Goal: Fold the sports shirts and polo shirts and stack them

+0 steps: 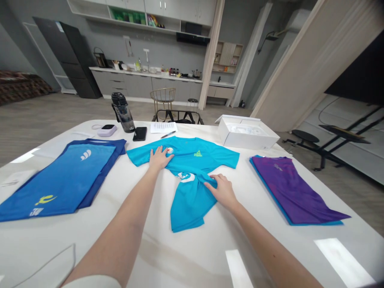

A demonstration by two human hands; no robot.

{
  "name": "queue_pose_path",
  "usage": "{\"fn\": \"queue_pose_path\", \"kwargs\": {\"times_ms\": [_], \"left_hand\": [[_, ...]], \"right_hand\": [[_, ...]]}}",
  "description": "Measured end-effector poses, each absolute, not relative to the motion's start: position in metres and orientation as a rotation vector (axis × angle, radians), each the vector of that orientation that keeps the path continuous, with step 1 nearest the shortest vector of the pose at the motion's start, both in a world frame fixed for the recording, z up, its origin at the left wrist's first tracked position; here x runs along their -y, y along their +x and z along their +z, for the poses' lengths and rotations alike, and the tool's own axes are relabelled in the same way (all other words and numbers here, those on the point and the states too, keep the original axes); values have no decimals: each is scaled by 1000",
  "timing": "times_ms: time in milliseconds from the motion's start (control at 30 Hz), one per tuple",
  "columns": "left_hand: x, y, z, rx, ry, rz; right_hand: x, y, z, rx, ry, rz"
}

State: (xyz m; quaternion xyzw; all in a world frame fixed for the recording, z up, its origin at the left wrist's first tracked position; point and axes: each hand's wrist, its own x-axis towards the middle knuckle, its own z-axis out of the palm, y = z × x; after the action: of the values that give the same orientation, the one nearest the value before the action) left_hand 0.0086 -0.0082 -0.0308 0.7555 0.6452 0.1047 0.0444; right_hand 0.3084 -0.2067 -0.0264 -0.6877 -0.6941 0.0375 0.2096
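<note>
Past lower-frame forearms, pressing mid-frame shirt with splayed left hand, pinching it with right hand, risking creases if unevenly tugged.

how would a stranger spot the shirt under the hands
On the white table, look between the blue garments at left and the purple garment at right. The turquoise T-shirt there has the left hand and right hand on it; unlike its neighbours, it shows both short sleeves spread.

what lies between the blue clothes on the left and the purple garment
In the head view, the turquoise shirt lies between them, with the left hand and right hand touching it.
</note>
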Motion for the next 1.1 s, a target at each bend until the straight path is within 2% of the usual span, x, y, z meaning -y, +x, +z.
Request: {"fn": "queue_pose_path", "kwargs": {"times_ms": [167, 300, 400, 567, 733, 900, 1000, 1100], "left_hand": [[35, 13, -14, -1863, 2555, 498], [70, 22, -9, -1832, 2505, 647], [105, 36, -8, -1586, 2519, 775], [171, 64, 2, -1068, 2594, 736], [210, 68, 22, -933, 2597, 765], [232, 37, 39, -838, 2592, 847], [253, 6, 43, -865, 2552, 806], [274, -29, 40, -946, 2491, 772]], "right_hand": [[216, 300, -37, 1920, -1983, -40], [214, 300, -37, 1947, -1958, -20], [214, 302, -34, 1977, -1901, 31], [219, 299, -24, 1910, -1625, 358], [247, 262, 16, 1606, -1288, 688], [289, 226, 50, 1370, -942, 1243], [304, 223, 43, 1361, -1025, 1244], [313, 225, 22, 1541, -1182, 1049]]}}
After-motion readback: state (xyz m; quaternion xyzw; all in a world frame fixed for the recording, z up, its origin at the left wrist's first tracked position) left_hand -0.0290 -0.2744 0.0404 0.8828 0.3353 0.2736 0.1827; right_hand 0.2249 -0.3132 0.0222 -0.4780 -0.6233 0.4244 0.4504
